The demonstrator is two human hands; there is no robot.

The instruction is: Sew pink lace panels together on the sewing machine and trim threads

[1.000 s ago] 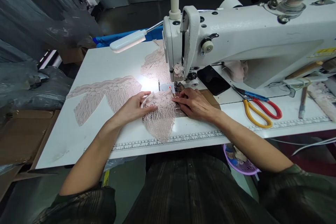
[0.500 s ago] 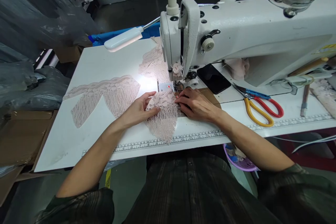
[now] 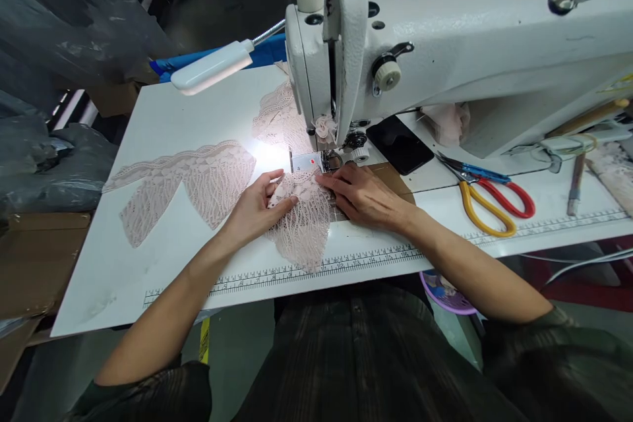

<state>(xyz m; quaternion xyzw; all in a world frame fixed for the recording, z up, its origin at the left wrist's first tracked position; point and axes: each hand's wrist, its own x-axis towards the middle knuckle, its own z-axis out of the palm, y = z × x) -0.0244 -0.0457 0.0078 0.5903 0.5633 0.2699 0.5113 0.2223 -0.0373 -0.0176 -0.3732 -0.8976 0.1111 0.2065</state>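
A pale pink lace piece (image 3: 302, 231) is seen at the centre of the frame, its upper edge placed just before the needle area of a white sewing machine (image 3: 445, 46), its pointed end laid over a printed ruler (image 3: 247, 283) along the table's front edge. Its left side is held by the left hand (image 3: 254, 208), the thumb laid on top and the fingers curled around the edge. Its upper right edge is touched by the fingertips of the right hand (image 3: 363, 198), whose fingers are kept close together; whether the lace is pinched or only pressed there cannot be told. A second lace cutting (image 3: 212, 178) is spread flat at left of centre. A black phone (image 3: 399, 145) and scissors (image 3: 469, 178) with yellow and red handles are set right of centre. The upper left is occupied by a white lamp (image 3: 215, 67).
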